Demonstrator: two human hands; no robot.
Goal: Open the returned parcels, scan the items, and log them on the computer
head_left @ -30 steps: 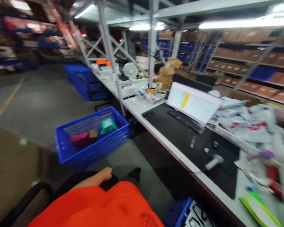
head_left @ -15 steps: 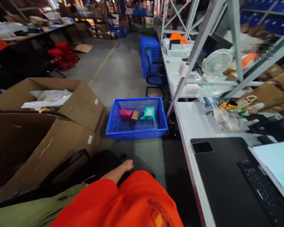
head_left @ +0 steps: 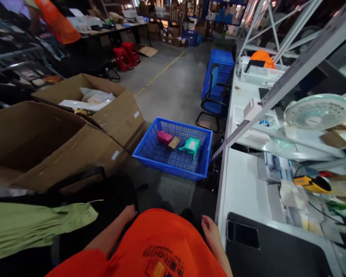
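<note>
The right hand (head_left: 209,227) lies low beside the orange shirt, fingers loosely spread and holding nothing. It is just short of the edge of the white worktop (head_left: 242,184). At its 3 o'clock, close by, a dark phone (head_left: 242,234) lies flat on the corner of a black mat (head_left: 276,254). The phone looks light, stiff, smooth and breakable, and is probably best pinched by its two long edges.

The left hand (head_left: 129,212) rests on the dark lap. Its fingers curl out of sight, so how far it is open cannot be told, and nothing shows in it.

At 12 o'clock from both hands, well apart on the floor, stands a blue basket (head_left: 167,165). In it are a pink packet (head_left: 164,137), a small brown box (head_left: 173,142) and a green packet (head_left: 190,146). The mesh basket seems rigid and lightly loaded, so its opposite rims would give the firmest hold. The packets look soft and light.

Open cardboard boxes (head_left: 75,150) stand at 10 o'clock and a fan (head_left: 317,111) at 2 o'clock.
</note>
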